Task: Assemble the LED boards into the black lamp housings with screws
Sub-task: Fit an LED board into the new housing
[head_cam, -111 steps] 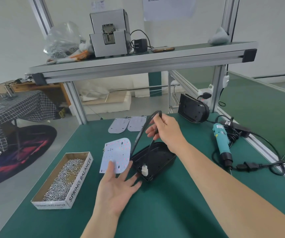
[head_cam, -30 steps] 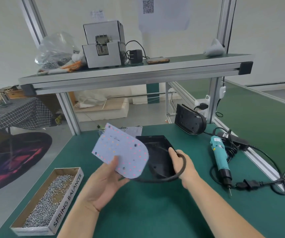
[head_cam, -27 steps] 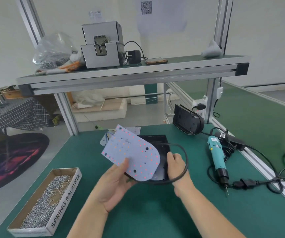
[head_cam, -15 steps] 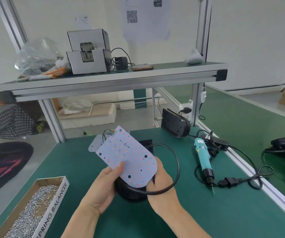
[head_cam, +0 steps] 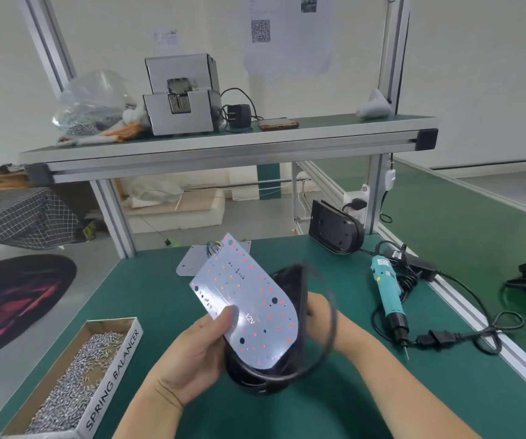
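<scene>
Head view shows the LED board held tilted in front of the black lamp housing, both raised off the green bench. The left hand pinches the board's near edge, thumb on the LED face. The right hand grips the housing from its right side, though its fingers are largely hidden behind the shell and motion blur. A black cable loops from the housing over that wrist.

The board looks thin, stiff and light; it is probably best held by its bare edges, since pressure on the LEDs or bending could damage it. The housing seems a rigid plastic shell, easy to hold by its rim, and its springy cable may drag it askew.

Left of the housing, an open cardboard box holds a heap of small silver screws. Right of the housing lies a teal electric screwdriver. Beyond the housing lie spare boards, and farther right a second housing stands on edge.
</scene>
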`<state>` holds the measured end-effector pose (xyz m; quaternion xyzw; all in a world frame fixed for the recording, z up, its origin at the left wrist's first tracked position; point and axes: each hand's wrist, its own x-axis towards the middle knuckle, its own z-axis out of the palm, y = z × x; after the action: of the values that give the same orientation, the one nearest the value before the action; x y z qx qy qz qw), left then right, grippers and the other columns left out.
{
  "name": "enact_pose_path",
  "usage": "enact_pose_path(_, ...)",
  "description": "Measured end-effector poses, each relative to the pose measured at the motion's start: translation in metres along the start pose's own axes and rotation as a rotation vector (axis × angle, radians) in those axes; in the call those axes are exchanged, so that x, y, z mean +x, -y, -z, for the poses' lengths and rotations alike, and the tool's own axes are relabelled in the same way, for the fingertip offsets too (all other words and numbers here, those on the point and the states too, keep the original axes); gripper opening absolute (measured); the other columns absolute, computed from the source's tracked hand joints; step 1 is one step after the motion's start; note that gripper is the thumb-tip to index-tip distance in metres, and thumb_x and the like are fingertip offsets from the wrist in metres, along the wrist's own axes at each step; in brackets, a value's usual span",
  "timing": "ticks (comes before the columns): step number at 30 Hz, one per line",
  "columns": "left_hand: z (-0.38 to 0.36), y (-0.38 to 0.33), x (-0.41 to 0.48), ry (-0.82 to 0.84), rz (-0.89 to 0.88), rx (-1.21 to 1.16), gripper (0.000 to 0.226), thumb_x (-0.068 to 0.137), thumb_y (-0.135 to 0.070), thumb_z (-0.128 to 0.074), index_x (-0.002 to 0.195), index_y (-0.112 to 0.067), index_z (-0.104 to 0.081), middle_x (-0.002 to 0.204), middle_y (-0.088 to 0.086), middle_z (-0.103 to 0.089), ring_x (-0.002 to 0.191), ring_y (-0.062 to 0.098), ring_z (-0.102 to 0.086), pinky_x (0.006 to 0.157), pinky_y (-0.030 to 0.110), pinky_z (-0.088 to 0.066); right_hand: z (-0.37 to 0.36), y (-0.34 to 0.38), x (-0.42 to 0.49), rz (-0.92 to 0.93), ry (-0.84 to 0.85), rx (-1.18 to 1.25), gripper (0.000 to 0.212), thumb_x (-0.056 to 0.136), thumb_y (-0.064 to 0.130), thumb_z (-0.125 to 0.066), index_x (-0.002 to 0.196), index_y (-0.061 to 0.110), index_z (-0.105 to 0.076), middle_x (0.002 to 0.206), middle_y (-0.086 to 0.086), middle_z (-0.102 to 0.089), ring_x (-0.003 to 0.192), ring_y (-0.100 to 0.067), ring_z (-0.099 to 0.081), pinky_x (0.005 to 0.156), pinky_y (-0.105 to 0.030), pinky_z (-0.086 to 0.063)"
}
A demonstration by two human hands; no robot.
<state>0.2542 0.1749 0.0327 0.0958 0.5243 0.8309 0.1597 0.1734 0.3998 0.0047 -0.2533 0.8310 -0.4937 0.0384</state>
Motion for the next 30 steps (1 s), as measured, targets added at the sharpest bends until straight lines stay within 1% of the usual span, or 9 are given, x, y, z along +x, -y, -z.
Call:
enact_pose_path(1,0.004,-0.004,-0.002,0.003,-0.012,-0.007,0.059,0.084,-0.042,-0.08,0.132,-0.01,-0.065,0.139,0.016,-0.061,0.129,0.033,-0.059,0.099,0.037,-0.053,0.003,-0.002,0.002,0.033,-0.004,-0.234,0.007,0.097,0.021,-0.058,0.098,0.022,-0.064,0.1,0.008,-0.068,0.094,-0.018,-0.066,0.083,-0.039,-0.055)
enact_pose_path(4,0.023,-0.018,-0.011,-0.019,-0.069,-0.003,0.062,0.086,-0.041,-0.078,0.135,-0.006,-0.062,0.141,0.019,-0.058,0.132,0.035,-0.055,0.104,0.041,-0.051,0.019,-0.008,0.008,0.029,-0.096,-0.791,0.02,0.106,0.032,-0.045,0.09,0.022,-0.052,0.091,0.002,-0.05,0.09,-0.025,-0.056,0.07,-0.032,-0.036)
enact_pose_path(8,0.03,-0.027,-0.019,0.008,-0.065,0.077,0.064,0.085,-0.044,-0.078,0.133,-0.005,-0.063,0.14,0.02,-0.059,0.13,0.036,-0.057,0.102,0.041,-0.052,0.048,-0.014,0.021,-0.179,-0.305,-1.091,0.025,0.108,0.029,-0.039,0.11,0.015,-0.059,0.107,-0.005,-0.054,0.098,-0.027,-0.057,0.073,-0.035,-0.038)
enact_pose_path(14,0.031,-0.029,-0.021,-0.035,-0.146,0.03,0.061,0.092,-0.035,-0.058,0.14,0.003,-0.053,0.15,0.029,-0.045,0.139,0.045,-0.044,0.118,0.061,-0.029,0.061,-0.03,0.03,-0.509,-0.079,-1.22,0.029,0.093,0.012,-0.054,0.121,0.015,-0.06,0.121,-0.005,-0.056,0.114,-0.027,-0.057,0.086,-0.035,-0.044)
enact_pose_path(18,0.037,-0.039,-0.027,-0.022,-0.174,0.065,0.053,0.096,-0.03,-0.053,0.138,0.002,-0.055,0.149,0.03,-0.046,0.138,0.044,-0.046,0.115,0.057,-0.035,0.071,-0.044,0.022,-0.575,-0.088,-1.294,0.029,0.089,0.013,-0.055,0.117,0.016,-0.063,0.119,-0.004,-0.057,0.113,-0.025,-0.058,0.082,-0.032,-0.044)
enact_pose_path(23,0.034,-0.042,-0.031,0.017,-0.072,0.137,0.075,0.08,-0.042,-0.083,0.136,0.001,-0.058,0.147,0.027,-0.05,0.135,0.045,-0.048,0.114,0.061,-0.035,0.071,-0.032,0.022,-0.631,0.109,-1.119,0.047,0.092,0.003,-0.045,0.136,0.016,-0.054,0.137,-0.01,-0.042,0.117,-0.029,-0.056,0.096,-0.037,-0.049)
enact_pose_path(26,0.028,-0.039,-0.026,0.002,0.003,0.203,0.045,0.087,-0.027,-0.072,0.126,-0.004,-0.068,0.135,0.022,-0.062,0.124,0.038,-0.061,0.101,0.048,-0.052,0.079,0.014,0.02,-0.36,0.004,-0.756,0.065,0.091,-0.002,-0.045,0.152,0.022,-0.042,0.154,-0.007,-0.029,0.128,-0.026,-0.052,0.106,-0.034,-0.042)
enact_pose_path(28,0.024,-0.035,-0.023,-0.018,0.022,0.171,0.034,0.091,-0.017,-0.056,0.119,-0.007,-0.073,0.127,0.019,-0.068,0.116,0.033,-0.067,0.092,0.036,-0.056,0.078,0.062,0.015,0.062,-0.162,-0.506,0.056,0.09,0.001,-0.056,0.141,0.023,-0.056,0.142,0.003,-0.044,0.107,-0.011,-0.059,0.099,-0.022,-0.041)
enact_pose_path(30,0.02,-0.034,-0.021,-0.008,0.026,0.163,0.035,0.092,-0.015,-0.051,0.118,-0.007,-0.074,0.126,0.018,-0.069,0.115,0.031,-0.068,0.09,0.034,-0.056,0.068,0.107,0.005,0.317,0.031,-0.39,0.034,0.091,0.017,-0.068,0.123,0.028,-0.069,0.119,0.015,-0.061,0.088,-0.005,-0.06,0.085,-0.014,-0.044)
